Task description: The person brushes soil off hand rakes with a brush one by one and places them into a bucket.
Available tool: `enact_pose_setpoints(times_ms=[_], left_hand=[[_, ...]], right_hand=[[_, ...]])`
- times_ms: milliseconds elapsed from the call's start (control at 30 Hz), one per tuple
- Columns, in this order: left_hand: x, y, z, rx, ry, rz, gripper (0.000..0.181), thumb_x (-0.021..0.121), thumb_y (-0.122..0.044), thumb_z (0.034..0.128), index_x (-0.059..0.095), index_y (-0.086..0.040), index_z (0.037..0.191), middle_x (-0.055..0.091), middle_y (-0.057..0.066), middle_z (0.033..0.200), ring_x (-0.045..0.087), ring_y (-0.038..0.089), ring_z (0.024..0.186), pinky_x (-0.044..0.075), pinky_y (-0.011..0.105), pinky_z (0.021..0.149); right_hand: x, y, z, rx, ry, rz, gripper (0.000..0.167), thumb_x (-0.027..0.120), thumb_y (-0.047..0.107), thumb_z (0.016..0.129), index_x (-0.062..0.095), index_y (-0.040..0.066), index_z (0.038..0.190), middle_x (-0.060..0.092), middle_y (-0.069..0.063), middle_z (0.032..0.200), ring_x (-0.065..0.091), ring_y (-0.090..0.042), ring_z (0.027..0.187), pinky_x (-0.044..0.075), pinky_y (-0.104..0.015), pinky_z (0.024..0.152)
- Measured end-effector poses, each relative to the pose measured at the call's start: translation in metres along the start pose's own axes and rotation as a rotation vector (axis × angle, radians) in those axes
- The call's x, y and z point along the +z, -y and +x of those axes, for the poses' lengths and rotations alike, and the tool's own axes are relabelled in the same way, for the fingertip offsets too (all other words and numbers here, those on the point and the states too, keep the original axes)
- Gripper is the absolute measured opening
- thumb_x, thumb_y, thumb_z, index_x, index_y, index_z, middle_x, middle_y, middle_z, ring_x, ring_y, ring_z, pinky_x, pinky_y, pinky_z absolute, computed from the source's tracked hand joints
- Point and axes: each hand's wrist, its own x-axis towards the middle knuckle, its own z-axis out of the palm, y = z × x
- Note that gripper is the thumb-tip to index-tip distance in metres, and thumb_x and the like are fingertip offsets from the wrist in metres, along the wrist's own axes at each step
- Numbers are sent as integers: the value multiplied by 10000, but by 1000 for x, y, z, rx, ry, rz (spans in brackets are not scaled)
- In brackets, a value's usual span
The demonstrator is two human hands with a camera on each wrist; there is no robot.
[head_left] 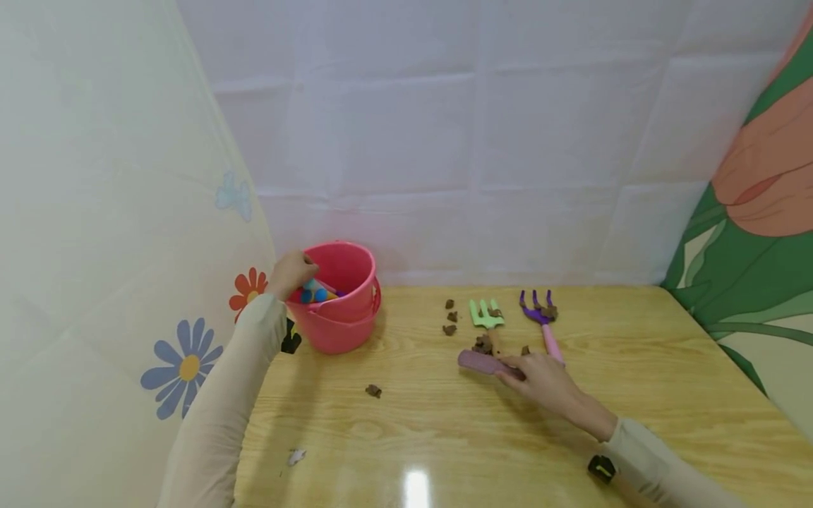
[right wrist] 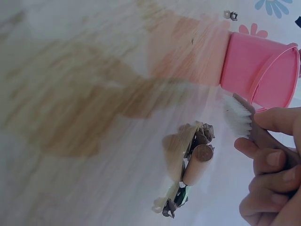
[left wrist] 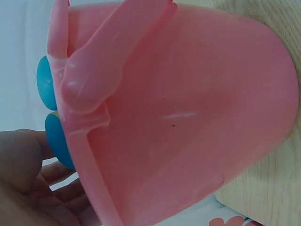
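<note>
At the left, my left hand reaches over the rim of a pink bucket. Its fingers are beside blue rounded parts that show above the rim; the fingertips are partly hidden, so a hold cannot be told. My right hand grips a brush by its handle, white bristles facing sideways in the right wrist view. Near the brush head lie a green hand fork with a wooden handle and crumpled brown bits. A purple hand fork with a pink handle lies to the right.
Several brown bits lie left of the green fork, and another brown bit lies nearer me. A pale scrap is at the front left. White cloth hangs behind the wooden table; flower-printed cloth stands at the left.
</note>
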Motion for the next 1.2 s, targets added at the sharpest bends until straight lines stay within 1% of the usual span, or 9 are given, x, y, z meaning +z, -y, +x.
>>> enact_pose_setpoints(times_ms=[100, 233, 333, 467, 633, 700, 767, 967, 1200], left_hand=[[-1, -1, -2, -1, -34, 13, 366, 508, -101, 871, 366, -137, 536, 287, -34, 504, 273, 119, 444, 243, 264, 458], [-2, -4, -2, 12, -75, 3, 378, 512, -149, 918, 402, -122, 557, 305, -32, 506, 275, 125, 450, 247, 275, 455], [-1, -7, -2, 60, -119, -13, 382, 520, -182, 944, 412, -112, 585, 310, -30, 519, 279, 135, 474, 246, 291, 468], [1, -13, -4, 127, -202, -25, 389, 518, -184, 952, 392, -110, 592, 296, -26, 523, 290, 161, 499, 251, 313, 495], [6, -25, -8, 217, -307, 19, 377, 525, -158, 942, 435, -98, 580, 341, -17, 513, 363, 194, 513, 288, 334, 526], [7, -30, -8, 244, -335, 33, 359, 533, -143, 935, 469, -77, 588, 376, 1, 517, 395, 214, 524, 309, 340, 536], [9, -34, -8, 253, -347, 38, 324, 543, -139, 933, 523, -54, 621, 433, 23, 540, 438, 234, 552, 345, 344, 552], [18, -45, -8, 239, -346, 57, 249, 547, -165, 939, 658, -5, 784, 600, 93, 684, 553, 270, 679, 453, 380, 622], [24, -58, -9, 247, -339, 87, 240, 542, -187, 943, 671, -21, 826, 622, 90, 728, 567, 245, 676, 470, 384, 600]], right_hand=[[0, 0, 0, -1, -7, -7, 194, 717, 214, 914, 756, 43, 996, 345, 162, 524, 249, 47, 446, 249, -175, 420], [0, 1, 1, -13, -18, -16, 175, 730, 205, 901, 755, 46, 970, 361, 164, 529, 261, 48, 448, 258, -172, 420], [-2, 2, 3, -20, -32, -14, 176, 736, 193, 894, 754, 32, 964, 376, 161, 531, 270, 46, 448, 264, -173, 419], [-4, 3, 5, -21, -39, -5, 173, 732, 184, 895, 754, 23, 956, 378, 159, 528, 273, 43, 446, 267, -175, 417], [-5, 2, 4, -24, -22, 1, 189, 724, 184, 902, 753, 14, 980, 371, 161, 525, 267, 43, 443, 265, -173, 415], [-5, 1, 3, -22, -20, 2, 197, 724, 182, 901, 752, 8, 987, 374, 161, 527, 269, 43, 444, 266, -173, 416], [-5, 0, 3, -16, -20, 6, 208, 727, 177, 898, 749, -4, 998, 381, 161, 528, 274, 43, 440, 272, -172, 412], [-6, -5, 1, 17, -25, 11, 241, 736, 174, 890, 743, -19, 1034, 403, 169, 530, 293, 41, 428, 287, -172, 404], [-7, -7, -1, 36, -88, -16, 228, 743, 184, 885, 749, -2, 1018, 400, 168, 533, 284, 40, 432, 281, -182, 406]])
